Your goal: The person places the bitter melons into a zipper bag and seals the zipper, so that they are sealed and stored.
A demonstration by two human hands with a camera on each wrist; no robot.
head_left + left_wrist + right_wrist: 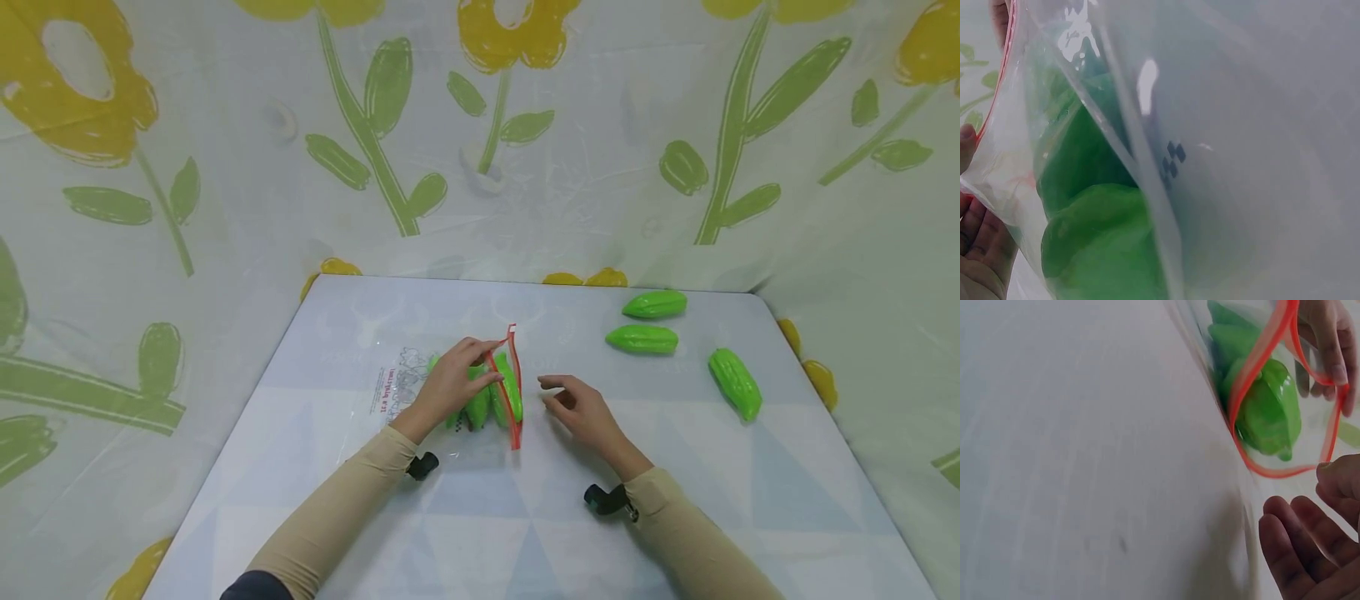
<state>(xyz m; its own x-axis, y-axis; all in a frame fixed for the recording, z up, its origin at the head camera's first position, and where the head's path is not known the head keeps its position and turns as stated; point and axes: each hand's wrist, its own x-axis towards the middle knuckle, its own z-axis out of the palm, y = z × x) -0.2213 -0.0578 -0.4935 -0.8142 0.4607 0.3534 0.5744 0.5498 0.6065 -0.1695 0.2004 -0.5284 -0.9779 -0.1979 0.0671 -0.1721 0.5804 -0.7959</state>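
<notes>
A clear zip bag (408, 375) with a red-edged mouth (515, 435) lies at the table's middle, its mouth facing right. Inside are several glossy green, ridged, elongated fruits (477, 410), shaped like star fruit; one (1269, 412) lies just within the mouth. My left hand (450, 379) reaches over the bag and pinches the red edge, holding the mouth apart. To the right of the mouth is my right hand (588, 417), fingers loosely bent and holding nothing; a small gap parts it from the bag in the head view. Through the film, the left wrist view shows green fruits (1104, 237).
Three more green fruits lie on the right side of the table (480, 533): one at the back (655, 304), one just in front of it (642, 339) and one farther right (735, 384). A flower-patterned curtain (585, 183) surrounds the table's back and sides.
</notes>
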